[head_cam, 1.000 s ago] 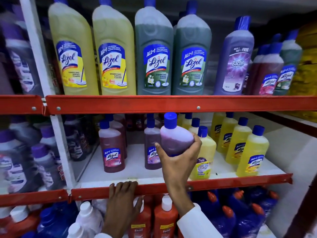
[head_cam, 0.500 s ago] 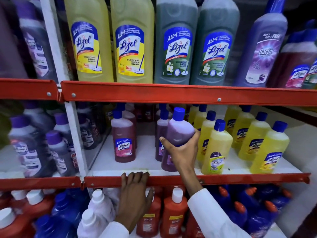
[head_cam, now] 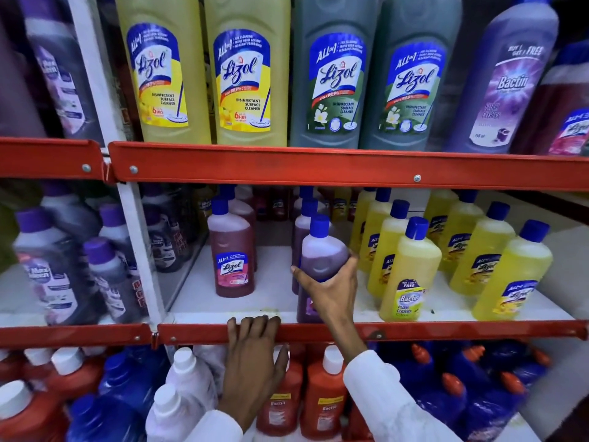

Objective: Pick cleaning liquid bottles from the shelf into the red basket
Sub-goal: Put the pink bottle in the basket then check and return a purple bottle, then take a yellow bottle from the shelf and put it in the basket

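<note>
My right hand [head_cam: 331, 290] is wrapped around a purple cleaning liquid bottle [head_cam: 322, 255] with a blue cap. The bottle stands upright at the front of the middle shelf [head_cam: 414, 331], its base at the red front rail. My left hand [head_cam: 251, 349] rests over that red rail, fingers hooked on top, palm hanging in front of the bottles below. It holds no bottle. The red basket is not in view.
A maroon Lizol bottle [head_cam: 231, 253] stands left of the held one, yellow bottles [head_cam: 411, 272] to the right. Large yellow and green Lizol bottles [head_cam: 248, 71] fill the upper shelf. Orange, white and blue bottles [head_cam: 325, 400] crowd the lowest shelf. A white upright [head_cam: 134, 224] divides the bays.
The purple bottle has gone from tilted and raised to upright, down at the shelf's front edge, still in my right hand. The view has moved closer to the shelf. My left hand stays on the rail.
</note>
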Demonstrator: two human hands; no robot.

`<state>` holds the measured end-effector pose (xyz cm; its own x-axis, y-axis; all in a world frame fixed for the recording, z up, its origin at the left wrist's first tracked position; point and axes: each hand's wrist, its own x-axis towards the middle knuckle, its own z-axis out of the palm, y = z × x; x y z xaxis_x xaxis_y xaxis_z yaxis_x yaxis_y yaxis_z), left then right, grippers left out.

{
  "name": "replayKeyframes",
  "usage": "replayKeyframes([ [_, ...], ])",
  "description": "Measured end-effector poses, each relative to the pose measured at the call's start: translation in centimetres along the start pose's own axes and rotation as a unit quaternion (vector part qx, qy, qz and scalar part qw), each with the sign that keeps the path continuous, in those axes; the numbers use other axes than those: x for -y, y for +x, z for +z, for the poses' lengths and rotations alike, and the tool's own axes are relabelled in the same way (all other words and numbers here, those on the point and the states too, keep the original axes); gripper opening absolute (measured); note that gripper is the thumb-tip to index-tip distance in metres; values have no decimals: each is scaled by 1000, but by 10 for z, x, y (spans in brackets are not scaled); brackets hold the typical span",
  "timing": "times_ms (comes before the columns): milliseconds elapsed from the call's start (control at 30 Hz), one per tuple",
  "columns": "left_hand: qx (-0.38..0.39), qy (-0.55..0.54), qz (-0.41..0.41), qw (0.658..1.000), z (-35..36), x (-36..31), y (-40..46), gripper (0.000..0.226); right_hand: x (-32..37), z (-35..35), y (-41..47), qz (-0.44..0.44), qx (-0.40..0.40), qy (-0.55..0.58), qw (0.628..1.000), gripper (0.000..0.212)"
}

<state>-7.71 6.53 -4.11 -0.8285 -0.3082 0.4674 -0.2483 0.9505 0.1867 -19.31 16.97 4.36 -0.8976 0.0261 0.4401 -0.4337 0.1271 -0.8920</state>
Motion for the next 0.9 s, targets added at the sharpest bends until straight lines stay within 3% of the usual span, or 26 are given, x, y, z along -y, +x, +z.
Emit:
replayKeyframes([
  [500, -11, 1, -10, 1000, -2, -8, -6, 54, -1, -22, -8, -30, 52, 0, 998, 105],
  [567, -40, -26, 13, 999, -4, -17, -9, 50, -8, -42, -15, -65, 24, -2, 998, 87],
  [700, -88, -60, 94, 990, -6, -57, -6, 38, -29, -88, -20, -132, -121, 0, 984, 37],
  [800, -72, -72, 127, 987, -1, -91, 2, 35, -41, -113, -6, -107, -216, -24, 970, 51],
  [900, -24, -79, 123, 989, 7, -119, 10, 38, -47, -120, 16, -56, -205, -110, 971, 89],
])
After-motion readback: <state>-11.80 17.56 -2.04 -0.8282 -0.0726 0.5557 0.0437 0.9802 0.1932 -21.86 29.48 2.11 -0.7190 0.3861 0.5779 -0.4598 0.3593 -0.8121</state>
